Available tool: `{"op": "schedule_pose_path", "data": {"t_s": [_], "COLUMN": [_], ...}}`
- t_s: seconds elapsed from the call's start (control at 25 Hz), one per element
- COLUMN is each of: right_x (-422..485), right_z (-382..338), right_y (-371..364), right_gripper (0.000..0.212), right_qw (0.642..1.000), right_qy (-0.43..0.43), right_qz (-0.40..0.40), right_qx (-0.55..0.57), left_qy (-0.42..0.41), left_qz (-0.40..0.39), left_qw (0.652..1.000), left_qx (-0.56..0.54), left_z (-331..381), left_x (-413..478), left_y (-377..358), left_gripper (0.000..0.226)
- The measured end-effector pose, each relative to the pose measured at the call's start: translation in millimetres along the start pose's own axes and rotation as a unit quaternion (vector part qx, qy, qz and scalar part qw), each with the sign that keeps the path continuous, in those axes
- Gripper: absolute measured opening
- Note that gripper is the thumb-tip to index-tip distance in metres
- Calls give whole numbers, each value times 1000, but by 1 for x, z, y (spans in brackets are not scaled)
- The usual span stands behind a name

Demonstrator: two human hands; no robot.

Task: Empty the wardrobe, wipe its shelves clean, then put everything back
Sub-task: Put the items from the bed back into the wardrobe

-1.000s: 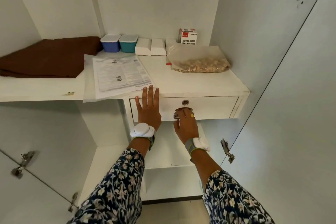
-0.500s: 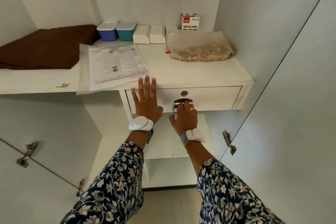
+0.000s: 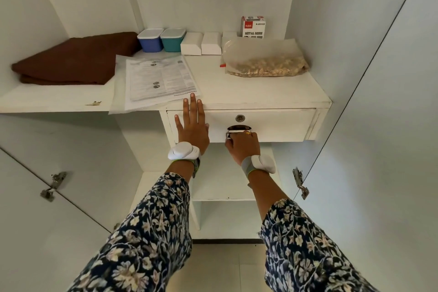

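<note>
A white wardrobe shelf (image 3: pixel 248 92) carries a folded brown cloth (image 3: pixel 73 61), a printed sheet (image 3: pixel 158 80), a blue tub (image 3: pixel 150 40), a teal tub (image 3: pixel 172 40), two white boxes (image 3: pixel 201 44), a "Metal Mesh" box (image 3: pixel 253 26) and a clear bag of nuts (image 3: pixel 265 61). Under it sits a white drawer (image 3: pixel 279 123) with a keyhole (image 3: pixel 239 118). My left hand (image 3: pixel 192 125) presses flat on the drawer front, fingertips reaching the shelf edge. My right hand (image 3: pixel 243 144) curls its fingers round the metal drawer handle (image 3: pixel 238 130).
Both wardrobe doors stand open, the left door (image 3: pixel 35 208) and the right door (image 3: pixel 379 149), each with a metal hinge (image 3: pixel 299 182). Lower shelves (image 3: pixel 218 194) lie beneath the drawer. Tiled floor (image 3: pixel 225 265) shows at the bottom.
The view has shifted a little and both hands sit slightly higher against the drawer. The right hand keeps its hold on the handle; the drawer front stays flush.
</note>
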State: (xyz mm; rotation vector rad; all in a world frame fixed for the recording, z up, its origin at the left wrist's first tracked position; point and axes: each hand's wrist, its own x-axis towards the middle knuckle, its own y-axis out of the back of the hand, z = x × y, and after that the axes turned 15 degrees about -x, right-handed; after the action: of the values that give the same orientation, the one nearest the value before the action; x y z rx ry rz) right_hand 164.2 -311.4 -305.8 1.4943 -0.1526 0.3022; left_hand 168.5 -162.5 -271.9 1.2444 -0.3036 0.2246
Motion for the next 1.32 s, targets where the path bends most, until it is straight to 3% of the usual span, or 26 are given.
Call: {"op": "schedule_pose_path", "data": {"t_s": [0.28,0.4,0.48,0.76,0.92,1.04,1.12,1.32], "right_x": [-26,-64,-94,-174,-197,-204,-199,-206], "right_z": [-6,-15,-19,-31,-24,-32,-32,-37], "right_y": [17,21,22,65,108,130,139,145], "right_gripper": [30,25,26,33,21,26,29,26], "right_qw": [1000,997,996,993,985,975,980,996], "right_qy": [-11,-40,-41,-35,-50,-36,-30,-34], "right_qz": [-18,35,6,13,123,214,197,56], "right_qx": [22,57,77,108,108,43,22,60], "left_qy": [4,-4,-2,-36,-30,-28,-38,0], "left_qz": [-59,-12,34,51,60,69,55,15], "left_qw": [998,998,998,994,992,992,992,995], "left_qx": [-28,-61,-45,-94,-105,-103,-104,-99], "left_z": [1,-1,5,8,16,17,19,17], "left_x": [-23,-56,-84,-152,-184,-201,-208,-224], "left_y": [18,22,24,62,80,95,105,120], "left_gripper": [58,49,46,34,30,29,28,37]}}
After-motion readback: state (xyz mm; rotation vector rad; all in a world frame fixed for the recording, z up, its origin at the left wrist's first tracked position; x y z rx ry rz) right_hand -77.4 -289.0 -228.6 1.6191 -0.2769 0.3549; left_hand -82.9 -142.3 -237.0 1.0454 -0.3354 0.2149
